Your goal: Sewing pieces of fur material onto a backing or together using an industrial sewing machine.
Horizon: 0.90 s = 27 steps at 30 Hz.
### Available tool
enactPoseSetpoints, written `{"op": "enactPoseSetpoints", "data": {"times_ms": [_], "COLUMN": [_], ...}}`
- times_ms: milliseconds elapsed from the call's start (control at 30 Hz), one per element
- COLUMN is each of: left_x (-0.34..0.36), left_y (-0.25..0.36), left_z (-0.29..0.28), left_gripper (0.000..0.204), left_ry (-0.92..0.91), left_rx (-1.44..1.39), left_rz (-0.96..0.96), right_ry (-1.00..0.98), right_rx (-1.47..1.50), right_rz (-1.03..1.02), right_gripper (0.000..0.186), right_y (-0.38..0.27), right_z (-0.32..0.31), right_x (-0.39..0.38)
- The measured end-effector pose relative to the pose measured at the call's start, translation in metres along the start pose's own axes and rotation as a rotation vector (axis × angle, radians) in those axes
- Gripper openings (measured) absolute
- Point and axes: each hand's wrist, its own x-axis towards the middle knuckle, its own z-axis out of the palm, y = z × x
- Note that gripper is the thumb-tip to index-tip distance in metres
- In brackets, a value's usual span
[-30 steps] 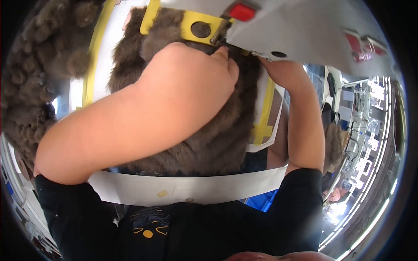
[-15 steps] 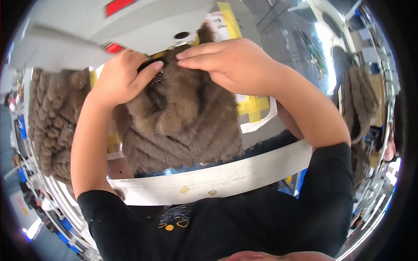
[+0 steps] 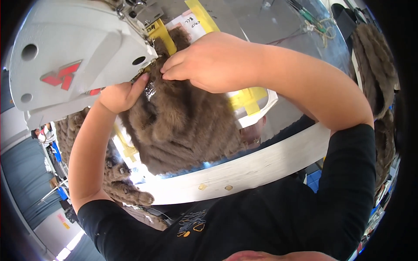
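Observation:
A brown fur piece [image 3: 191,135] lies on a shiny table surface, its upper part gathered into folds under the head of a white sewing machine [image 3: 100,43]. My left hand [image 3: 121,96] pinches the fur's edge beside the machine, thumb on top, its other fingers mostly hidden. Opposite it, my right hand [image 3: 213,63] is closed with its fingertips pressed together on the fur just right of the machine's end. A small shiny silvery patch [image 3: 150,92] shows on the fur near my left thumb.
More brown fur lies left [image 3: 117,182] and at the far right [image 3: 374,65]. Yellow tape [image 3: 248,100] and marked paper [image 3: 186,24] are on the table. Green-handled tools [image 3: 311,19] with string lie at the back right. A white board edge [image 3: 261,174] runs in front of me.
My view has shifted, so the machine shows more fully at the upper left. The right hand's outstretched fingers have drawn in onto the fur. My left hand stays at the fur's edge.

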Motion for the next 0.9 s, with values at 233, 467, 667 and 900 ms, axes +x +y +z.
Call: {"op": "enactPoseSetpoints", "data": {"times_ms": [233, 467, 667, 900], "left_x": [0.001, 0.003, 0.005, 0.007], "left_y": [0.002, 0.002, 0.014, 0.027], "left_z": [0.001, 0.001, -0.004, -0.007], "left_gripper": [0.034, 0.032, 0.037, 0.041], "left_ry": [0.051, 0.065, 0.083, 0.051], "left_rx": [0.125, 0.048, 0.193, 0.099], "left_rz": [0.114, 0.138, 0.189, 0.138], "right_ry": [-0.037, -0.085, -0.127, -0.192], "right_rx": [-0.043, -0.010, -0.012, -0.044], "right_rz": [0.027, 0.079, 0.093, 0.120], "right_gripper": [0.036, 0.037, 0.038, 0.037], "right_y": [-0.002, -0.005, -0.010, -0.017], "right_z": [-0.002, -0.002, -0.006, -0.010], "right_x": [0.002, 0.003, 0.004, 0.003]}}
